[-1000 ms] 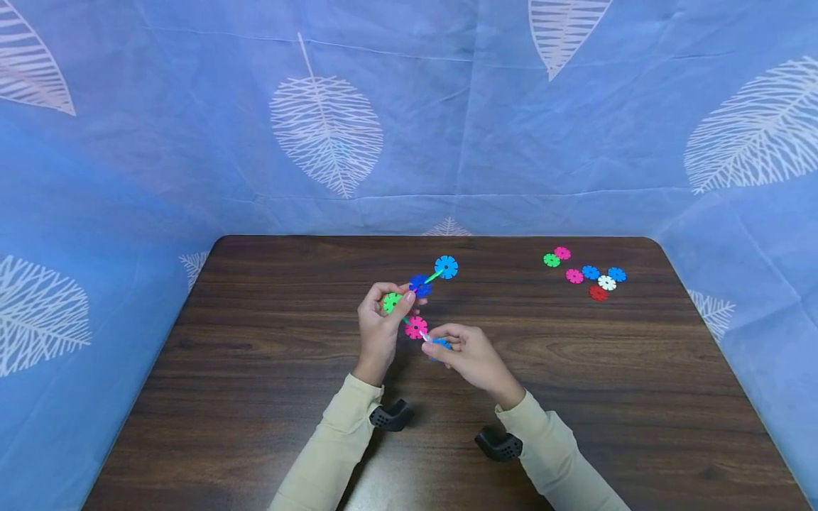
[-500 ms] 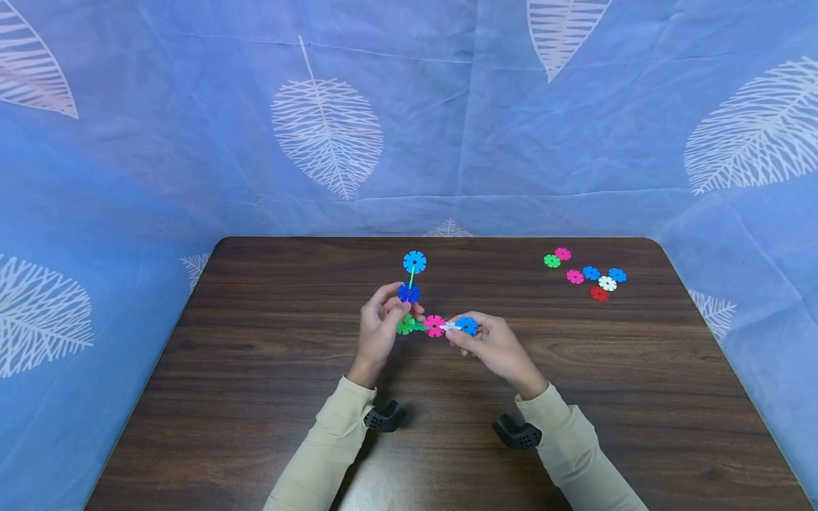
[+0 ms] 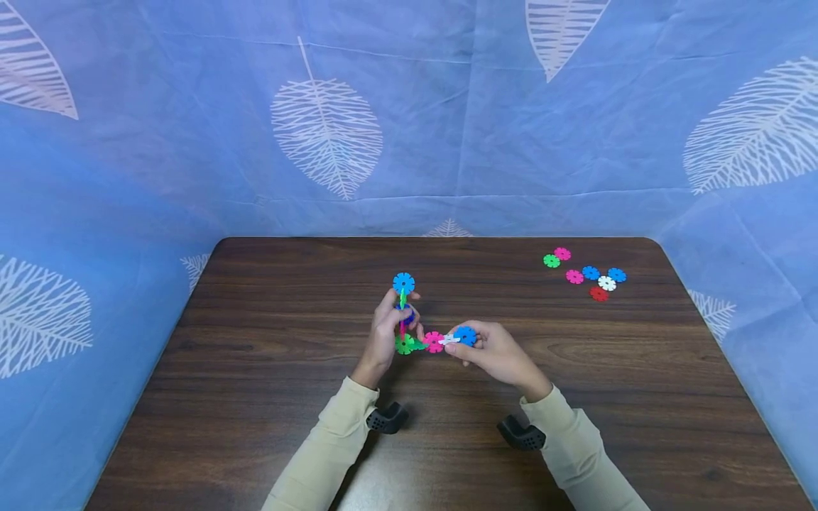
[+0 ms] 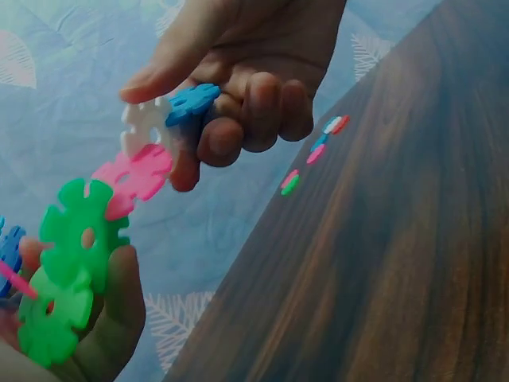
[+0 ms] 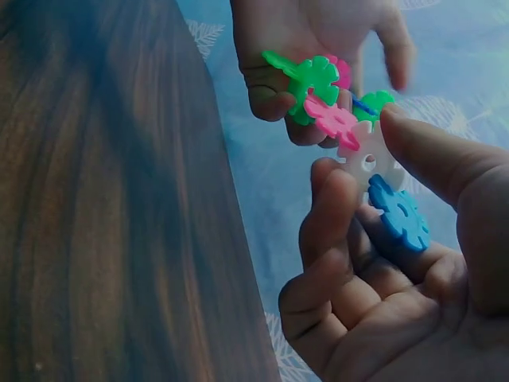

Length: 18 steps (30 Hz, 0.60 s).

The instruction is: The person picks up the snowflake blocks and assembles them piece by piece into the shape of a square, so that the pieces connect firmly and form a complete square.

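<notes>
Both hands hold one chain of notched, interlocking plastic discs above the table. In the head view the chain bends at a green disc. One arm runs up through a pink edge-on disc and a dark blue disc to a light blue disc. The other runs right through a pink disc and a white disc to a blue disc. My left hand has its fingers curled about the upright arm, partly hiding the dark blue disc. My right hand pinches the white disc, with the blue one over its fingers.
Several loose discs lie flat at the table's back right, including a red disc, a white loose disc and a green loose disc. The dark wooden table ends at a blue leaf-patterned cloth.
The chain has swung from a slant into an L shape. Its light blue end moved left, then down toward me, while the right hand moved right with the blue end.
</notes>
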Tool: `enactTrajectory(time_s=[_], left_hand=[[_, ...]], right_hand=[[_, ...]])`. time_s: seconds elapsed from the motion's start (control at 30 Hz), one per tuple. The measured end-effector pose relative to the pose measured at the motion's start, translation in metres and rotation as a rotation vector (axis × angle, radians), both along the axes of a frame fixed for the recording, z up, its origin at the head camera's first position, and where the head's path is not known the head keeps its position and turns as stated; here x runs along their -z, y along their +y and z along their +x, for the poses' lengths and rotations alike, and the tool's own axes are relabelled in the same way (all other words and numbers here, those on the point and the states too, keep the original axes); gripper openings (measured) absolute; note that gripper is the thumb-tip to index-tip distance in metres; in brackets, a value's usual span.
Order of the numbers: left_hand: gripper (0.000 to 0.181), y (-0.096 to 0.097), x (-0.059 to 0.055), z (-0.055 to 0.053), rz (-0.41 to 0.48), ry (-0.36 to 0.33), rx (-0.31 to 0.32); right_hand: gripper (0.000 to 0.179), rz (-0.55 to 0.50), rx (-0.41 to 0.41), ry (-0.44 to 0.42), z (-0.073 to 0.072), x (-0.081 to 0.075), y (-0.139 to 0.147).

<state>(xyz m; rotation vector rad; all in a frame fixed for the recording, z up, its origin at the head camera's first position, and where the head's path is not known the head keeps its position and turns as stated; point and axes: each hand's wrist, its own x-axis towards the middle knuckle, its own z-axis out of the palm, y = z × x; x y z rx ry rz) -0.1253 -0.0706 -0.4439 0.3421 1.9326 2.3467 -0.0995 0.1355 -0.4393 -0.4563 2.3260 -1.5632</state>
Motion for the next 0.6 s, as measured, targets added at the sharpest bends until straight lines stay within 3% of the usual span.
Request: enactTrajectory(time_s=[0.2, 0.43, 0.6], left_hand=[[0.041, 0.0048, 0.0045, 0.0, -0.075, -0.087, -0.091], [0.037, 0.006, 0.0063, -0.0012, -0.036, -0.093, -0.177], [0.037, 0.0055, 0.0034, -0.0017, -0.05, -0.092, -0.196]], right_hand=[[0.03, 0.039, 0.008, -0.038, 0.0028, 0.005, -0.0035], [0.039, 0.056, -0.024, -0.101, 0.0012, 0.0049, -0.0027], [0.044, 0.04, -0.047, -0.118, -0.0035, 0.0018, 0.0039]])
